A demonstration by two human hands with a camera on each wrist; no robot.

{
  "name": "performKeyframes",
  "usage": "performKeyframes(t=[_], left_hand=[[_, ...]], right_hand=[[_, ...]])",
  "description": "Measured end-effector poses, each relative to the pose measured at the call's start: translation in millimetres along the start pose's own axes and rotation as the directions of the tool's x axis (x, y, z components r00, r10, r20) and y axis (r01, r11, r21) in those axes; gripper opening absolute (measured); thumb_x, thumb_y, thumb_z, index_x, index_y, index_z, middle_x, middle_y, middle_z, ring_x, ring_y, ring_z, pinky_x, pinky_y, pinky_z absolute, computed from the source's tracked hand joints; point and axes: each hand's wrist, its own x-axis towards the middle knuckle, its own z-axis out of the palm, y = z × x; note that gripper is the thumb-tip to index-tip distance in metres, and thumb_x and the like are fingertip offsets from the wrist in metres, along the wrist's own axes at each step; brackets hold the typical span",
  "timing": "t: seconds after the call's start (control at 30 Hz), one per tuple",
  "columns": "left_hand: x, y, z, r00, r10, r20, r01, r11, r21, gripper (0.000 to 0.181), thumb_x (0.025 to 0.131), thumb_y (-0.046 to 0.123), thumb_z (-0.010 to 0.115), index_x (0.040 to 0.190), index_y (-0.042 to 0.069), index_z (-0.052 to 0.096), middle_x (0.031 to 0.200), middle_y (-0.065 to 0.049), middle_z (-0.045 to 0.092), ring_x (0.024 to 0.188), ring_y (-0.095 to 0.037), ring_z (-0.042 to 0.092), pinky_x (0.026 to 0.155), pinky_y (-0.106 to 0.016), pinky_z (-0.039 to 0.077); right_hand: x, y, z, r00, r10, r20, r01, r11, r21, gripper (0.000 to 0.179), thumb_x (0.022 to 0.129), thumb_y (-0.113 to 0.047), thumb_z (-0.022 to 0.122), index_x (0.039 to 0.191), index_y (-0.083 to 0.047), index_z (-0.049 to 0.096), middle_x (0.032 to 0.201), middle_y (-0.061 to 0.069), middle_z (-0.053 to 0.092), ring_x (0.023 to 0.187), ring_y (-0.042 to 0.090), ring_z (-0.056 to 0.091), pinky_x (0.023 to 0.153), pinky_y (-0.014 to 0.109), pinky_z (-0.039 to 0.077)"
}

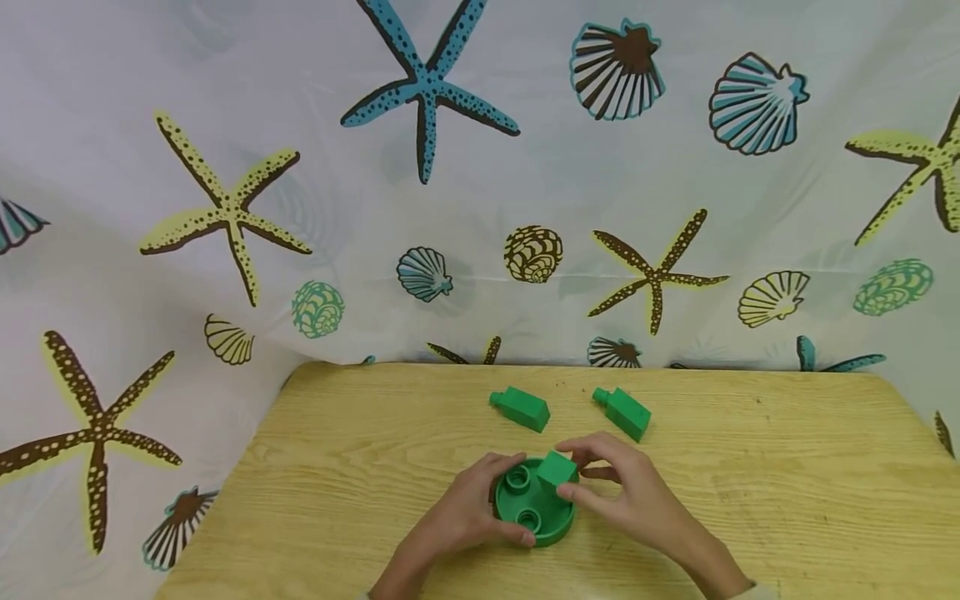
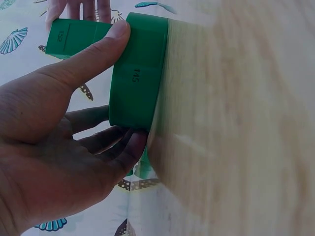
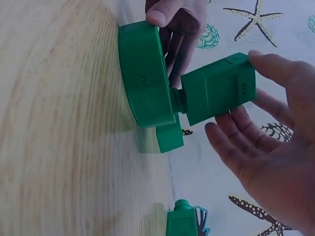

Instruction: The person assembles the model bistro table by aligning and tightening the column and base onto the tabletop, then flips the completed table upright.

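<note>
A round green base (image 1: 557,523) with a raised rim and ring-shaped sockets sits on the table. My left hand (image 1: 467,507) grips its side, thumb at the near rim and fingers round the far side. My right hand (image 1: 639,498) pinches a green rectangular block (image 1: 557,468) by its upper end, between thumb and fingers. In the right wrist view the block (image 3: 219,89) tilts, and its narrow round neck (image 3: 178,101) points down into the base (image 3: 143,81). The neck's tip is hidden behind the rim. Two sockets show uncovered in the head view.
Two more green blocks with necks lie on their sides beyond the base, one at the left (image 1: 522,408) and one at the right (image 1: 626,413). The wooden table (image 1: 337,467) ends at a hanging sheet (image 1: 480,317) printed with starfish and shells.
</note>
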Motion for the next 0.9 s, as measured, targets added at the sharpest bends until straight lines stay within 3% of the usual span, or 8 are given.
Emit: performKeyframes(t=[0.13, 0.23, 0.5, 0.67, 0.9], left_hand=[[-0.6, -0.1, -0.1, 1.000, -0.002, -0.006, 0.002, 1.000, 0.002, 0.099, 0.073, 0.037, 0.095, 0.153, 0.004, 0.047, 0.138, -0.011, 0.056, 0.129, -0.030, 0.053, 0.107, -0.053, 0.045], [-1.3, -0.2, 0.3, 1.000, 0.000, -0.007, 0.000, 1.000, -0.001, 0.098, 0.073, 0.036, 0.095, 0.153, 0.004, 0.047, 0.138, -0.011, 0.056, 0.129, -0.031, 0.054, 0.107, -0.053, 0.045], [-1.3, -0.1, 1.9, 1.000, -0.002, -0.005, 0.003, 1.000, 0.007, 0.098, 0.073, 0.037, 0.095, 0.153, 0.005, 0.047, 0.137, -0.011, 0.056, 0.129, -0.031, 0.053, 0.107, -0.053, 0.045], [-2.0, 1.0, 1.8, 1.000, -0.004, -0.003, 0.004, 1.000, -0.010, 0.098, 0.074, 0.035, 0.095, 0.153, 0.003, 0.047, 0.137, -0.011, 0.056, 0.130, -0.032, 0.053, 0.108, -0.055, 0.044], [-1.6, -0.4, 1.0, 1.000, -0.002, -0.004, 0.002, 1.000, 0.000, 0.099, 0.073, 0.036, 0.095, 0.153, 0.003, 0.047, 0.137, -0.011, 0.056, 0.130, -0.031, 0.053, 0.108, -0.053, 0.045]], right_hand=[[5.8, 0, 4, 1.000, -0.031, 0.004, 0.031, 0.995, -0.092, 0.035, 0.097, -0.026, 0.074, 0.132, -0.025, 0.069, 0.101, -0.008, 0.061, 0.091, 0.012, 0.060, 0.084, 0.037, 0.061], [7.9, -1, 5, 0.999, -0.041, 0.012, 0.042, 0.995, -0.092, 0.033, 0.099, -0.023, 0.072, 0.131, -0.022, 0.070, 0.099, -0.007, 0.061, 0.089, 0.011, 0.060, 0.082, 0.032, 0.060], [8.1, 0, 2, 1.000, -0.015, 0.004, 0.015, 1.000, -0.003, 0.029, 0.098, -0.017, 0.073, 0.127, -0.011, 0.070, 0.122, 0.002, 0.069, 0.114, 0.022, 0.066, 0.091, 0.035, 0.059], [9.5, 1, 3, 1.000, 0.009, -0.028, -0.009, 1.000, -0.029, 0.034, 0.095, -0.022, 0.077, 0.127, -0.013, 0.069, 0.118, 0.001, 0.070, 0.102, 0.020, 0.070, 0.084, 0.033, 0.061], [13.6, 0, 2, 0.999, 0.054, -0.007, -0.055, 0.994, -0.092, 0.043, 0.094, -0.029, 0.076, 0.135, -0.018, 0.068, 0.109, -0.001, 0.066, 0.095, 0.017, 0.069, 0.079, 0.030, 0.060]])
